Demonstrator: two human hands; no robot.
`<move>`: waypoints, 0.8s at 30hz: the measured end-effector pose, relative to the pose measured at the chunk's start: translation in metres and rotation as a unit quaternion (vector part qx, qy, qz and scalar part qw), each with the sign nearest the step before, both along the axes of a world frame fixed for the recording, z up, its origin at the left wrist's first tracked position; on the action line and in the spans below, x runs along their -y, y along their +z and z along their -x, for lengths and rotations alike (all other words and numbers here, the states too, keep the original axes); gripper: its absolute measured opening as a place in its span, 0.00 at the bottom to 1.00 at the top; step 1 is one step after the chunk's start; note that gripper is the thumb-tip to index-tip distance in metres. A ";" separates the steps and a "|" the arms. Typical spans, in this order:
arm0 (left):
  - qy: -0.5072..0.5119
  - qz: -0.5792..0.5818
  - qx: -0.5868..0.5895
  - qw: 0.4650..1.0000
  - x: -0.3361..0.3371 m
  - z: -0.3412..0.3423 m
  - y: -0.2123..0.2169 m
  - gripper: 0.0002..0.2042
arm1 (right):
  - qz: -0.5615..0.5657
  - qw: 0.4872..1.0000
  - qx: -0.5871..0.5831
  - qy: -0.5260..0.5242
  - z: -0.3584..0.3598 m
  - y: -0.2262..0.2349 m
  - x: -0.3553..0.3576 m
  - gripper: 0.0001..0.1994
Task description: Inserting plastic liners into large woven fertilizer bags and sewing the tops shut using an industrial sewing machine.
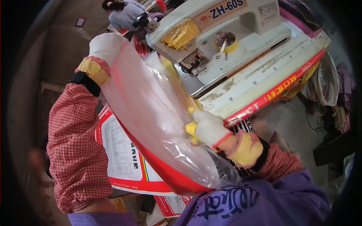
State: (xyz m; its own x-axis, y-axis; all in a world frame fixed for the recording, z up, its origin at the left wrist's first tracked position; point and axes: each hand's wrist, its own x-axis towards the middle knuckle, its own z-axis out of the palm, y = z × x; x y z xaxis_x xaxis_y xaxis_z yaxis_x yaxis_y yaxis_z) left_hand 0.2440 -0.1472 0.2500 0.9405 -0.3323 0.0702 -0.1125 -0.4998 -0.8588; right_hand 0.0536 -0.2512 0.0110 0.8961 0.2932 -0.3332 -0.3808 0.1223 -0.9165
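Note:
A large woven sack (135, 86) is spread open before me, white inside and red and white outside. Crinkled clear plastic film (181, 147) lines its mouth. My left hand (103, 51), in a white knitted glove, is closed on the sack's far left edge, its fingertips mostly hidden. Lower and to the right, my right hand (206, 127) wears a white glove with yellow wrapping on the fingers and is closed on the near right edge. A pale sewing machine (166, 35) stands just beyond the sack, its needle area (194, 62) close to the sack's right side.
A roll of yellow tape (230, 42) lies on the machine bed. Red printed sacking (279, 86) covers the work table's front edge. Another person (126, 15) is at the back. Below are more printed sacks (120, 150). A whitish plastic bag (325, 83) hangs at right.

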 end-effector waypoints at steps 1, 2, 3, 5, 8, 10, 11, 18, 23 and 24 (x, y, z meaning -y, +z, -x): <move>-0.006 0.032 0.008 0.999 0.008 -0.002 -0.003 0.14 | -0.009 0.998 0.047 0.052 -0.011 -0.028 -0.004 0.15; 0.000 0.059 0.019 0.998 0.006 -0.001 -0.002 0.15 | -0.021 0.988 0.097 0.115 -0.017 -0.025 -0.007 0.14; 0.002 0.056 0.020 0.998 0.004 0.001 0.003 0.15 | -0.025 0.988 0.098 0.118 -0.018 -0.021 -0.004 0.14; -0.006 0.046 0.015 0.999 -0.009 0.001 0.016 0.16 | 0.175 0.964 0.077 0.185 -0.015 0.033 0.008 0.15; 0.007 0.025 0.000 1.000 -0.017 -0.013 0.038 0.15 | 0.218 0.932 0.271 0.099 -0.015 0.034 -0.011 0.17; 0.063 0.116 0.000 0.991 -0.011 -0.020 0.043 0.14 | 0.206 0.940 0.240 0.129 -0.016 0.050 -0.019 0.19; 0.063 0.117 0.000 0.991 -0.013 -0.025 0.043 0.14 | 0.193 0.945 0.211 0.161 -0.014 0.056 -0.022 0.21; -0.202 0.153 0.102 0.962 -0.023 -0.055 -0.050 0.05 | 0.201 0.939 0.246 0.129 0.007 0.078 -0.035 0.13; -0.153 0.345 0.047 0.925 -0.062 -0.048 -0.205 0.10 | 0.289 0.887 0.241 0.269 0.036 0.053 0.021 0.07; -0.168 0.242 -0.015 0.956 -0.043 -0.041 -0.220 0.10 | 0.221 0.962 0.068 0.143 0.058 -0.004 0.036 0.10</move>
